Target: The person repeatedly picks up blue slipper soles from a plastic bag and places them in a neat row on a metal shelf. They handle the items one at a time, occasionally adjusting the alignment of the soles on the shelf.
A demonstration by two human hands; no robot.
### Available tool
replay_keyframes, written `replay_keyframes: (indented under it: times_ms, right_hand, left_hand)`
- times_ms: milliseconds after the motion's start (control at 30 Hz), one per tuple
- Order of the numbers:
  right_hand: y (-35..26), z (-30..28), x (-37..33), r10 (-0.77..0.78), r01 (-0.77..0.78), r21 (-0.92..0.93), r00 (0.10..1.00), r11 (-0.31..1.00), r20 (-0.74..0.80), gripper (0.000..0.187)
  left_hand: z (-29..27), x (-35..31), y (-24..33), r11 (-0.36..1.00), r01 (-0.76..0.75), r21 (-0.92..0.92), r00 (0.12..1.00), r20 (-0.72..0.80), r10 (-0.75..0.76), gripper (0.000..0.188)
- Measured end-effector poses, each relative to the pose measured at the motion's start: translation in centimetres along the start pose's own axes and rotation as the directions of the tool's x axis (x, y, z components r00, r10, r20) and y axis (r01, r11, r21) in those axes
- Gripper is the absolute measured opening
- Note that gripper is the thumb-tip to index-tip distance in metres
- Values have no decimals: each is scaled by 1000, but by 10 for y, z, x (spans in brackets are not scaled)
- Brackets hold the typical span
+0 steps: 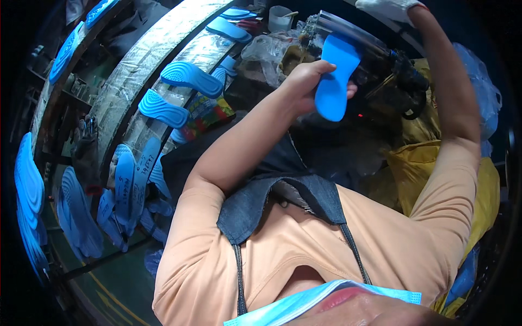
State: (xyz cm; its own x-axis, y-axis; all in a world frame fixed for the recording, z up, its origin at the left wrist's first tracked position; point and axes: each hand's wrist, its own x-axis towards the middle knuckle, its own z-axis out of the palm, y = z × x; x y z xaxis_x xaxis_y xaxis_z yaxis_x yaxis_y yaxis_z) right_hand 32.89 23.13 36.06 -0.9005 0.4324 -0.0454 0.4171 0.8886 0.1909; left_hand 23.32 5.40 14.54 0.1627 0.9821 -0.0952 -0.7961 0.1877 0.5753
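My left hand, bare, is closed around the waist of a blue shoe insole. Its thumb lies on the smooth face, and fingertips show past the far edge. The insole is held upright just in front of a shiny metal roller on a dark machine. My right hand wears a white glove and is raised at the top edge, beyond the roller's right end. The picture's edge cuts it off, so its fingers and anything in them cannot be made out.
Blue insoles lie along curved, plastic-wrapped racks on the left, with more stacked at the far left. A white cup stands behind crumpled clear plastic. Yellow bags and a clear bluish bag are at the right.
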Motion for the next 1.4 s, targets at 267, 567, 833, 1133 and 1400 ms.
replay_keyframes:
  times_ms: [267,567,833,1133,1400]
  right_hand:
    - [89,75,38,-208,0,618,942,786,264,46]
    - [38,84,66,134,-330,419,892,846,431,31]
    - [75,29,193,-89,70,393,996,917,29,26]
    - [-78,81,348,170,-144,790,984,596,51,51]
    - [-104,119,417,194,-177,474,981,863,13,82]
  left_hand:
    - [-141,-49,24,-11,148,989,650,-89,755,52]
    - [-259,-183,78,215,870,444,-32,-386,922,81]
    - [-254,-186,91,197,894,402,19,-474,881,77]
    - [-253,-196,90,182,886,426,68,-508,858,78]
    - [-252,-202,91,163,873,460,115,-519,847,75]
